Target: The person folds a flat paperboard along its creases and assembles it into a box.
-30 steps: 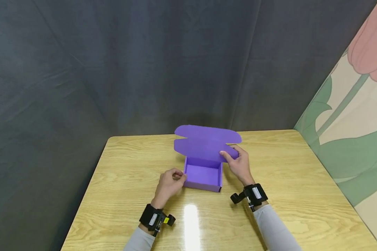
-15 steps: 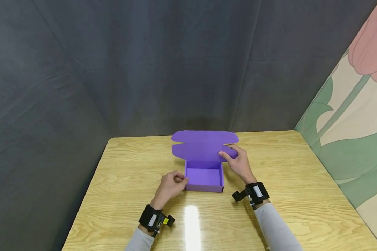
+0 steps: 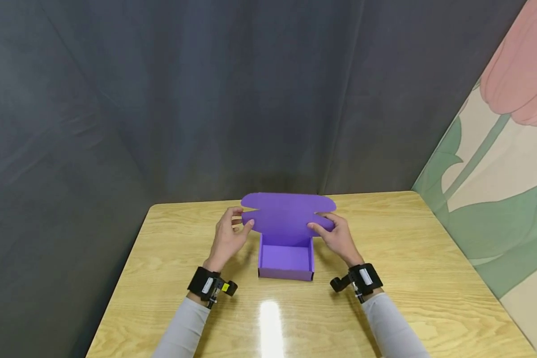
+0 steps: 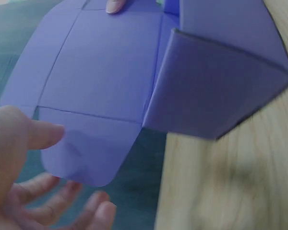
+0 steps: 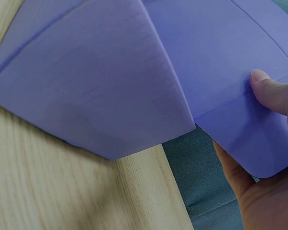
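A purple cardboard box point(image 3: 286, 273) stands on the table with its lid point(image 3: 282, 219) raised at the back. The lid's side flaps and front flap are spread out, and the box's inside shows bare. My right hand point(image 3: 340, 241) holds the lid by its right side flap, thumb on the inner face and fingers behind. At the other side, my left hand point(image 3: 227, 238) is around the left side flap point(image 4: 86, 148). Its thumb lies over the flap's inner face, and the fingers are spread behind and below it, not closed on the card.
The box stands on a wooden table point(image 3: 161, 268) towards its far side. Behind the table's back edge hangs a dark curtain point(image 3: 250, 99). A wall with a flower pattern point(image 3: 510, 199) borders the right side.
My left hand has left the box's front left corner and moved up and away to the lid's left flap. The right hand keeps its hold; the lid leans slightly differently.
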`<control>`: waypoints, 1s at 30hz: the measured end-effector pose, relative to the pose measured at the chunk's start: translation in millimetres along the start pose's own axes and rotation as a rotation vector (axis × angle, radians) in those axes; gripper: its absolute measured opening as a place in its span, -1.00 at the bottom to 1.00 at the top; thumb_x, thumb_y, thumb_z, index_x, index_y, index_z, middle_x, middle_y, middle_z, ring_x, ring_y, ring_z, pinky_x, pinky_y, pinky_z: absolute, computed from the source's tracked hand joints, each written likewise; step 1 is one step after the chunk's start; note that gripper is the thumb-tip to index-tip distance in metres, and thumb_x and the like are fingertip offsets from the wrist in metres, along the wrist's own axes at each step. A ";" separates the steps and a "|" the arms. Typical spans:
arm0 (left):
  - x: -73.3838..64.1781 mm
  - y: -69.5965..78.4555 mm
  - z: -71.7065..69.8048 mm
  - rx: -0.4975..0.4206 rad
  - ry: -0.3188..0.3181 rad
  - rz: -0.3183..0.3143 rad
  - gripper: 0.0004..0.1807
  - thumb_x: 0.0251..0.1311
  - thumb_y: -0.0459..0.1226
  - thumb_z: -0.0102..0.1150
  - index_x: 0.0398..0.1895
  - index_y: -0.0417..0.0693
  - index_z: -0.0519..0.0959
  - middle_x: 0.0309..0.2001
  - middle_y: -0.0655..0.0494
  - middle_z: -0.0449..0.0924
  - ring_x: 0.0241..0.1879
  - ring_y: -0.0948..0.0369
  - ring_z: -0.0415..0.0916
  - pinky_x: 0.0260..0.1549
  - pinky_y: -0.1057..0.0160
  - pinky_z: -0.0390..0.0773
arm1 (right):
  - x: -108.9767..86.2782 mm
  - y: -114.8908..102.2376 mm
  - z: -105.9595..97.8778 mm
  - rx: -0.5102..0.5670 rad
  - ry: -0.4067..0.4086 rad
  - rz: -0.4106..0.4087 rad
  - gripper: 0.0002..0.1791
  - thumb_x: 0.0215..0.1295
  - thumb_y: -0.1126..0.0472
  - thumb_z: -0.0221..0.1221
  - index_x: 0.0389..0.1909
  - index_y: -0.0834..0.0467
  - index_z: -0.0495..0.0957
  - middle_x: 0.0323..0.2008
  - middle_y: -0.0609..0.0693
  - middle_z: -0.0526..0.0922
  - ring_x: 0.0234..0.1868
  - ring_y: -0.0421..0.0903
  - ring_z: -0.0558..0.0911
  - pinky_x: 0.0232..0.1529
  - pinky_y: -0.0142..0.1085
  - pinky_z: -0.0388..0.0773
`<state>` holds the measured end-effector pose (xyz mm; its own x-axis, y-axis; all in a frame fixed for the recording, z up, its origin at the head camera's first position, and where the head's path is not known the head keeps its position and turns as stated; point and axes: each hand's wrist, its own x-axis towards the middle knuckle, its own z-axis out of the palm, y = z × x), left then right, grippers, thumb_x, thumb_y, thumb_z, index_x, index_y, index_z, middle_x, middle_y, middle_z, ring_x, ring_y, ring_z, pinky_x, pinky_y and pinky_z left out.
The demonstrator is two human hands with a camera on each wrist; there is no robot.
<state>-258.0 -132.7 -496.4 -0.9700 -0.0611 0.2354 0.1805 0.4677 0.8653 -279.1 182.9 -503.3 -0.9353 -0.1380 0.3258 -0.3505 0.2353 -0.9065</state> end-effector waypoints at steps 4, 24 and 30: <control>0.8 -3.2 3.0 -0.075 0.028 -0.005 -0.65 0.42 -0.26 0.38 0.19 -0.14 0.61 0.16 -0.16 0.65 0.15 -0.16 0.68 0.11 -0.04 0.75 | 0.9 18.6 1.0 -0.001 0.008 -0.008 -0.71 0.34 0.40 0.42 0.03 0.42 0.71 -0.01 0.35 0.77 -0.11 -0.44 0.68 -0.07 -0.56 0.62; -5.6 -9.6 7.3 -0.023 0.193 0.230 -0.83 0.32 -0.32 0.48 -0.12 -0.19 0.71 -0.20 -0.06 0.77 -0.24 0.03 0.76 -0.14 0.00 0.80 | -18.6 6.6 -5.3 -0.031 0.268 -0.243 -0.86 0.23 0.56 0.41 -0.19 0.42 0.77 -0.26 0.36 0.79 -0.31 -0.28 0.73 -0.21 -0.54 0.66; -10.4 -7.5 8.3 -0.018 0.205 0.264 -0.84 0.32 -0.29 0.49 -0.14 -0.17 0.72 -0.23 -0.02 0.79 -0.23 0.07 0.75 -0.13 0.01 0.80 | -17.6 24.8 -9.7 -0.103 0.302 -0.327 -0.81 0.18 0.51 0.48 -0.20 0.26 0.83 -0.29 0.18 0.83 -0.31 -0.33 0.69 -0.24 -0.57 0.58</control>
<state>-250.7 -128.2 -509.1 -0.8366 -0.1167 0.5352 0.4260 0.4755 0.7697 -271.7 200.5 -528.9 -0.7417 0.0624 0.6678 -0.6180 0.3231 -0.7167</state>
